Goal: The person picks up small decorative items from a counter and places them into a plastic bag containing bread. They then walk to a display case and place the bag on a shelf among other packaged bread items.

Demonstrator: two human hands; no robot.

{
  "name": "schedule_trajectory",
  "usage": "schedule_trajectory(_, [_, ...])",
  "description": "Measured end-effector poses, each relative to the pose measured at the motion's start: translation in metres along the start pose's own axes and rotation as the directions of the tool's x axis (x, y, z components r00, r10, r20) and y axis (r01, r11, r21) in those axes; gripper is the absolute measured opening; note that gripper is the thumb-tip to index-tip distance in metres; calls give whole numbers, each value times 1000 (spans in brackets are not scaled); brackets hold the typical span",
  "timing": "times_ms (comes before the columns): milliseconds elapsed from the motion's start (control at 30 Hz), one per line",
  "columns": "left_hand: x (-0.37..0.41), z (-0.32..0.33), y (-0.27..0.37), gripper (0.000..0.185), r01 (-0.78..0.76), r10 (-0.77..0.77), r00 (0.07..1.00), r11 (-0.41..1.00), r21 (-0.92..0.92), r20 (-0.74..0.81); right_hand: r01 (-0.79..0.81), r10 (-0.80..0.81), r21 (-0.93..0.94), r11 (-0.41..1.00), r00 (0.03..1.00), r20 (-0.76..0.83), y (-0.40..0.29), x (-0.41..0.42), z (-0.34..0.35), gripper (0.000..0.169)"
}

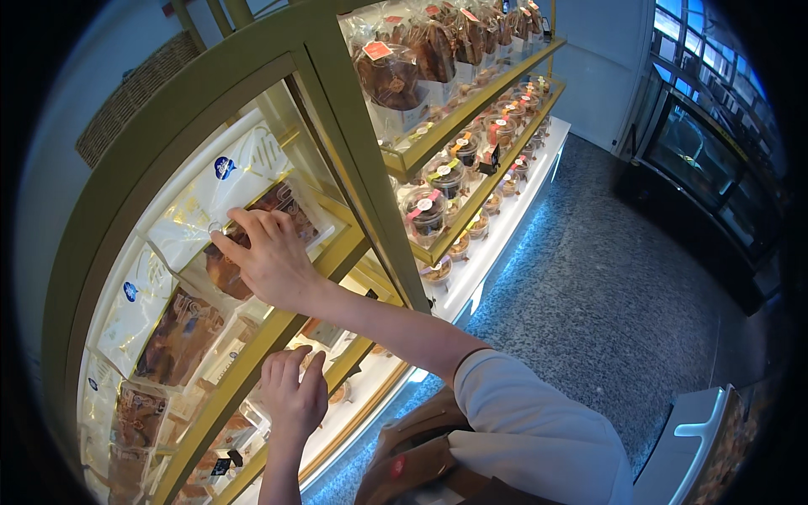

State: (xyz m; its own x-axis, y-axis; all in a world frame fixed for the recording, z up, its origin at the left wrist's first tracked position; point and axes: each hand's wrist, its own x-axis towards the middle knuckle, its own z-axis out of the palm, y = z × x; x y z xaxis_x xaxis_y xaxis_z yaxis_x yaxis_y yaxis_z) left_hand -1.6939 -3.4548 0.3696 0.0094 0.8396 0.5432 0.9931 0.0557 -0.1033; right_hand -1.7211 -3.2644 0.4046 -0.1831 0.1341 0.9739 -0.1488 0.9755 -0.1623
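Observation:
My right hand (pixel 268 255) reaches over the shelf at the left, its fingertips on the upper part of a clear-and-white plastic bag of baked goods (pixel 293 205). Lower down, my left hand (pixel 293 388) is raised by the gold shelf rail (pixel 233 391) with its fingers curled; whether it touches anything is not plain. Beside the touched bag stands another packaged bread bag (pixel 183 334), brown contents showing through its window. Further bags follow towards the bottom left.
A green display frame (pixel 379 208) divides the shelves. To its right are wrapped loaves (pixel 388 79) and lidded plastic cups (pixel 424 214) behind gold rails. A dark glass-fronted case (pixel 694 164) stands across the speckled floor; a white counter (pixel 682 435) is at the lower right.

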Motion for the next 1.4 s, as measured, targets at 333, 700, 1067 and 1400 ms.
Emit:
schedule_trajectory(333, [-10,8,9,34,57,-56,996,998,-14,63,-26,26,9,1000,1000,11,-1,-1,0,40])
schedule_trajectory(700, [-26,15,11,31,104,-96,992,989,-102,80,-11,11,-33,999,1000,11,3,1,-5,46])
schedule_trajectory(1067, [-142,17,-1,16,234,-199,966,942,-240,164,27,-22,-184,983,999,24,-16,-10,13,38])
schedule_trajectory(1400, [-352,0,-10,9,628,-555,763,759,-174,332,-168,171,44,985,980,-98,-134,-93,6,27])
